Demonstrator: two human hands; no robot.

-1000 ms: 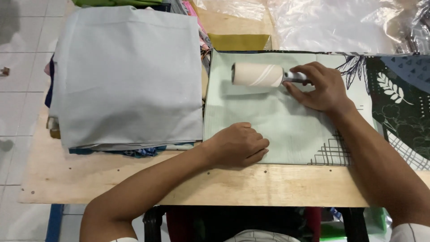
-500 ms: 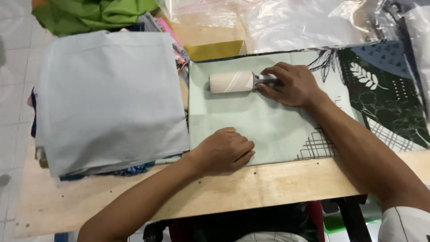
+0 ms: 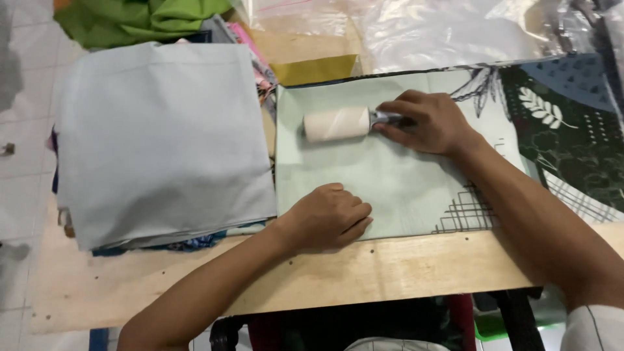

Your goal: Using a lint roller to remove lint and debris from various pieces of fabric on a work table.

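Observation:
A pale green folded cloth (image 3: pixel 396 175) with dark line and leaf prints lies flat on the wooden table (image 3: pixel 390 266). My left hand (image 3: pixel 328 218) rests knuckles-up on the cloth's near edge, pressing it down with fingers curled. My right hand (image 3: pixel 426 122) grips the grey handle of a lint roller (image 3: pixel 337 123), whose cream cylinder lies on the cloth's far half, pointing left.
A tall stack of folded fabrics topped by a light grey piece (image 3: pixel 159 140) sits left of the cloth. Green fabric (image 3: pixel 140 19) lies at the far left, clear plastic bags (image 3: pixel 442 29) at the back, a dark leaf-print cloth (image 3: pixel 572 123) at the right.
The lint roller and my right hand have shifted slightly toward me over the cloth. The left hand stays pressed on the near edge. The camera view has tilted.

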